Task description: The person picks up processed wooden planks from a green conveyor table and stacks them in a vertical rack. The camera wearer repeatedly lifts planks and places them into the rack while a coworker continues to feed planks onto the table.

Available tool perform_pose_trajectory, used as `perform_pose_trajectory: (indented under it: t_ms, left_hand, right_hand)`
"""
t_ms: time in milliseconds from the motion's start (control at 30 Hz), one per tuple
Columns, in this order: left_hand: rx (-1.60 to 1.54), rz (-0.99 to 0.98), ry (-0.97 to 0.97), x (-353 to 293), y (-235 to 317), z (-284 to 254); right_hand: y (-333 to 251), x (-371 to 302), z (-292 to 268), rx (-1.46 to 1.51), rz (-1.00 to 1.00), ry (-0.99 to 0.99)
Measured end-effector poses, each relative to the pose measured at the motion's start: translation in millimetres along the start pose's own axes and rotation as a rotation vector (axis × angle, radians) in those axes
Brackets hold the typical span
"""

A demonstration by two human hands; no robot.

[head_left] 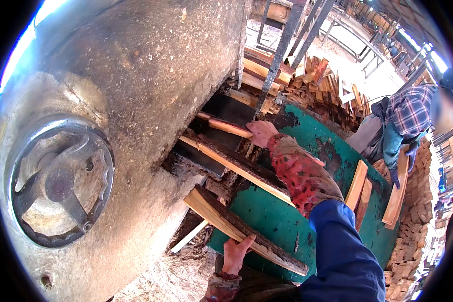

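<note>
My left hand (235, 255) grips the lower edge of a bark-edged wooden slab (239, 226), tilted over the green table's near edge. My right hand (262, 133) reaches far forward, its fingers closed at the near end of a narrow reddish wood strip (224, 126). The strip's far end goes into the dark opening under the big rusty machine housing (151, 65). Between my hands lies a longer bark-edged board (236, 163), its far end also at that opening. My right forearm covers this board's near end.
A metal handwheel (60, 183) is on the housing at the left. Two loose boards (358, 187) lie on the green table (307, 151). Across it, a gloved co-worker (407, 116) holds a board (396, 194). Stacked wood (412, 241) borders the right; sawdust (161, 279) covers the ground.
</note>
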State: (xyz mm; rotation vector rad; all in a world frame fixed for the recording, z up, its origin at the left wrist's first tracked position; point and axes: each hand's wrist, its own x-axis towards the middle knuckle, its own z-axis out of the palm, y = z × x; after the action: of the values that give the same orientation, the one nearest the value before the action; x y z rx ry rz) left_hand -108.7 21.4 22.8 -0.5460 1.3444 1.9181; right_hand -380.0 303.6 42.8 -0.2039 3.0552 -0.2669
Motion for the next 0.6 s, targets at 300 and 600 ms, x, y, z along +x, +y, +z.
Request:
perform_pose_trajectory:
  t_ms: [300, 600]
  left_hand:
    - [0.033, 0.009, 0.032, -0.5, -8.2, -1.2]
    - [0.033, 0.049, 0.045, -5.1, -10.5, -2.2]
  right_hand:
    - [21.1, -150.2, -85.4, -0.037, 0.083, 0.159]
    - [-96.0, -323.4, -81.5, 0.434, 0.099, 0.143]
